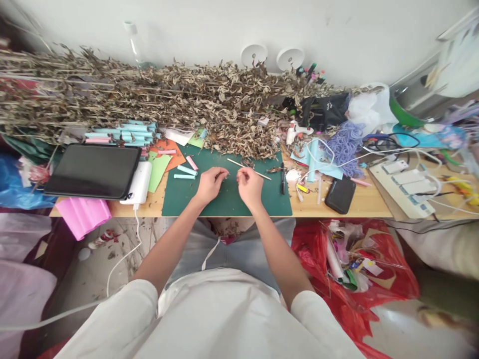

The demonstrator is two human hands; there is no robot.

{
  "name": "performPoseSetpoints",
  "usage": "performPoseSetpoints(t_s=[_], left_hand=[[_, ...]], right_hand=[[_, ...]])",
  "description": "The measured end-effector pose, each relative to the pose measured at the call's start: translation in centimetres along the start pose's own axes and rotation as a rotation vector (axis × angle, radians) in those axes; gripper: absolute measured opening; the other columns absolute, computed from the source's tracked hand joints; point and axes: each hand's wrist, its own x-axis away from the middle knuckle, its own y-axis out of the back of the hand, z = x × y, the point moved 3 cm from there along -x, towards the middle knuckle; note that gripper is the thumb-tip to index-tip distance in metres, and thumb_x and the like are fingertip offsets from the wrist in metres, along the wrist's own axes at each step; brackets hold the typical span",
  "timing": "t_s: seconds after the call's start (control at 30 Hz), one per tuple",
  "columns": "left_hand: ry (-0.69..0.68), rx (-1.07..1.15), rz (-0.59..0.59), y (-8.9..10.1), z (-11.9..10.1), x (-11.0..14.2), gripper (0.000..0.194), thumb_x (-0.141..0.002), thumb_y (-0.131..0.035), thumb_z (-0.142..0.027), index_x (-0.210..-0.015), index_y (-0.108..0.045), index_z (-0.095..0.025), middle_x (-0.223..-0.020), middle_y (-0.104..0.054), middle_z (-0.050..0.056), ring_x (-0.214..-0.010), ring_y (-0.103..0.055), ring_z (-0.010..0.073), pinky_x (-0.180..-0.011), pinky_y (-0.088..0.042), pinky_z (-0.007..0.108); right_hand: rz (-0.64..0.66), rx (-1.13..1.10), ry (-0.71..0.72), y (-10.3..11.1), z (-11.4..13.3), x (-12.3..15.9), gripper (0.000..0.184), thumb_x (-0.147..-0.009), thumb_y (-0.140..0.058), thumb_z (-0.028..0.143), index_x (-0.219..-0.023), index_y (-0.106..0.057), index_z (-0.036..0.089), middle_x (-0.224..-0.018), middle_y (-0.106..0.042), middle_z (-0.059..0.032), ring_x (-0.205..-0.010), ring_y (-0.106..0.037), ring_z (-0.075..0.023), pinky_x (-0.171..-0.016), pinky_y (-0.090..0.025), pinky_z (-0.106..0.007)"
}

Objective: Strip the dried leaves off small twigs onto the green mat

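My left hand [210,185] hovers over the green cutting mat [232,203], thumb and fingers pinched together. A tiny dark speck shows at its fingertips, too small to name. Facing it, my right hand [250,186] is curled closed; whatever it may hold is hidden. A thin wooden stick [258,172] lies on the mat just beyond the right hand and passes behind its fingers. Left of the left hand lie light-blue paper rolls [187,170] and a pink roll [191,163]. To the right on the mat rests a black pen [283,179].
Dried leafy stems [168,99] are heaped along the wall. A tablet [93,171] and a white power bank [139,184] stand left. On the right are a glue gun [297,131], purple yarn [346,144], a black case [340,195] and a power strip [402,187]. A red bag [400,279] hangs below.
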Motion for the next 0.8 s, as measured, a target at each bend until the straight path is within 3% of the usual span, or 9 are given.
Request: performPoseSetpoints(t_s=[0.13,0.3,0.5,0.67,0.8], left_hand=[[-0.024,0.032,0.005,0.2,-0.3,-0.1,0.021,-0.094,-0.056,-0.030,-0.094,-0.073,-0.018,-0.091,-0.073,0.006,-0.084,-0.067,0.0176,-0.084,-0.052,0.031],[-0.040,0.021,0.012,0.2,-0.5,-0.1,0.020,-0.093,-0.057,-0.027,-0.100,-0.073,-0.018,-0.097,-0.074,0.007,-0.088,-0.068,0.0184,-0.085,-0.054,0.032],[0.041,0.099,0.018,0.0,0.0,0.0,0.019,-0.090,-0.060,-0.026,-0.105,-0.069,-0.017,-0.097,-0.074,0.006,-0.085,-0.069,0.0171,-0.081,-0.054,0.029],[0.053,0.077,0.011,0.2,-0.3,0.1,0.013,-0.088,-0.061,-0.027,-0.095,-0.069,-0.018,-0.089,-0.074,0.003,-0.079,-0.067,0.0158,-0.078,-0.052,0.027],[0.053,0.088,0.015,0.3,-0.5,0.2,0.013,-0.088,-0.062,-0.027,-0.093,-0.070,-0.018,-0.086,-0.073,0.002,-0.075,-0.066,0.0151,-0.073,-0.051,0.026]], right_hand=[[0.022,-0.025,0.036,0.8,-0.4,-0.1,0.019,-0.088,-0.051,0.021,-0.088,-0.070,0.020,-0.085,-0.072,-0.0042,-0.077,-0.066,-0.0182,-0.076,-0.054,-0.031],[0.044,0.013,0.111,1.0,0.5,0.3,0.027,-0.090,-0.049,0.019,-0.106,-0.071,0.019,-0.099,-0.073,-0.0077,-0.086,-0.068,-0.0182,-0.080,-0.056,-0.031],[0.099,0.004,0.159,0.0,1.2,0.3,0.020,-0.093,-0.055,0.028,-0.101,-0.072,0.020,-0.094,-0.073,-0.0058,-0.077,-0.066,-0.0162,-0.074,-0.055,-0.028],[0.115,0.163,0.279,-0.6,1.0,0.1,0.024,-0.098,-0.046,0.024,-0.098,-0.070,0.019,-0.093,-0.071,-0.0076,-0.087,-0.065,-0.0198,-0.083,-0.050,-0.031],[0.154,0.200,0.280,-0.5,0.8,0.1,0.023,-0.099,-0.044,0.023,-0.099,-0.067,0.019,-0.093,-0.068,-0.0080,-0.087,-0.063,-0.0202,-0.082,-0.048,-0.030]])
